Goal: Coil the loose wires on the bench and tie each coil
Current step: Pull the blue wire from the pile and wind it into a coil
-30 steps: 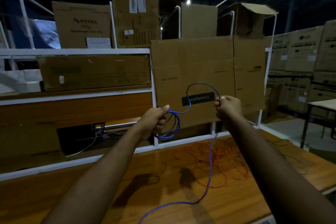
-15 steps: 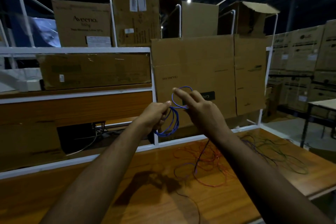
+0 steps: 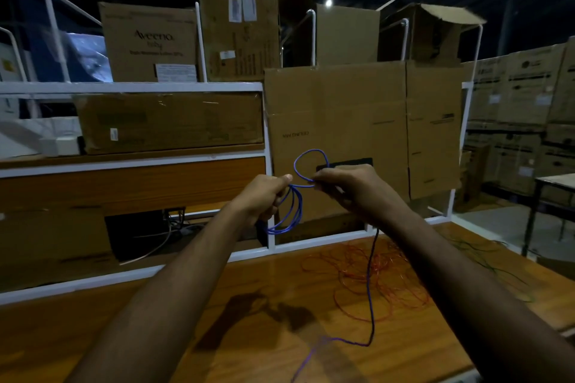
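above the table (image 3: pixel 217 336), the left hand (image 3: pixel 264 196) has its grip curled round a hanging coil of blue wire (image 3: pixel 292 211). the right hand (image 3: pixel 351 186) pinches a fresh loop beside it; the tail drops to the table by the tangled orange wire (image 3: pixel 357 277).

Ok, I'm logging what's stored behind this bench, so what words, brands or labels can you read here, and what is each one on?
"Aveeno": cardboard box on the top shelf, left; the smaller print under it is too blurred to read.
Mirrored print on the large flat cardboard sheet: unreadable.
White stickers on the tall box: too small.
Round logo on the stacked cartons at right: too blurred.
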A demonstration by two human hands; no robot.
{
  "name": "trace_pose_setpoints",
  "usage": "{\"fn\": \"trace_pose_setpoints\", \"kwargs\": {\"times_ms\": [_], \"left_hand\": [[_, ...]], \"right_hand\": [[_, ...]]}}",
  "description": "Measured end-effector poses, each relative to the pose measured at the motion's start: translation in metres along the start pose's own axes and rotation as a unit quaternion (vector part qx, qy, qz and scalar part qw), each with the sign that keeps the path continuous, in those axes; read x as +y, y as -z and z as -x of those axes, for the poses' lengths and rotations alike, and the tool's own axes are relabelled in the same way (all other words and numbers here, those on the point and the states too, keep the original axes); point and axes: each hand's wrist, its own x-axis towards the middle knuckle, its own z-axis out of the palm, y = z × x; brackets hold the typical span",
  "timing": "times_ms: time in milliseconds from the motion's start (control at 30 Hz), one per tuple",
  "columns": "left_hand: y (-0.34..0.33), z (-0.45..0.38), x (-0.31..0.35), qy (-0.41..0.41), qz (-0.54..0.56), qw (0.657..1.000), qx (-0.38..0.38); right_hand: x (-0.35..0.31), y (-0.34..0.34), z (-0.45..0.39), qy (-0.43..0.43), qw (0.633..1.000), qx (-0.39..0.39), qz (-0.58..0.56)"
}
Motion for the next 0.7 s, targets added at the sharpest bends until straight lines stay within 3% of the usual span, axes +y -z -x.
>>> {"fn": "trace_pose_setpoints", "kwargs": {"times_ms": [100, 233, 333, 433, 500, 600, 700], "left_hand": [[-0.003, -0.001, 0.001, 0.000, -0.010, 1.000, -0.009], [-0.007, 0.000, 0.001, -0.023, -0.051, 0.998, -0.018], [-0.006, 0.005, 0.005, -0.043, -0.050, 0.997, -0.046], [-0.001, 0.005, 0.007, -0.042, 0.059, 0.993, -0.094], [0.003, 0.001, 0.007, -0.039, 0.155, 0.982, -0.101], [0.008, -0.007, 0.006, -0.039, 0.255, 0.964, -0.072], [0.009, -0.014, 0.004, -0.039, 0.300, 0.953, -0.028]], "right_hand": [[-0.005, 0.002, -0.004, 0.022, 0.998, 0.057, -0.009], [0.002, 0.007, -0.009, 0.025, 0.964, 0.129, 0.230], [0.012, 0.011, -0.008, -0.066, 0.919, 0.072, 0.382], [0.028, 0.012, 0.001, -0.151, 0.891, -0.030, 0.427], [0.038, 0.008, 0.010, -0.175, 0.890, -0.149, 0.395], [0.038, -0.003, 0.022, -0.243, 0.889, -0.345, 0.179], [0.027, -0.013, 0.030, -0.256, 0.884, -0.386, -0.057]]}}
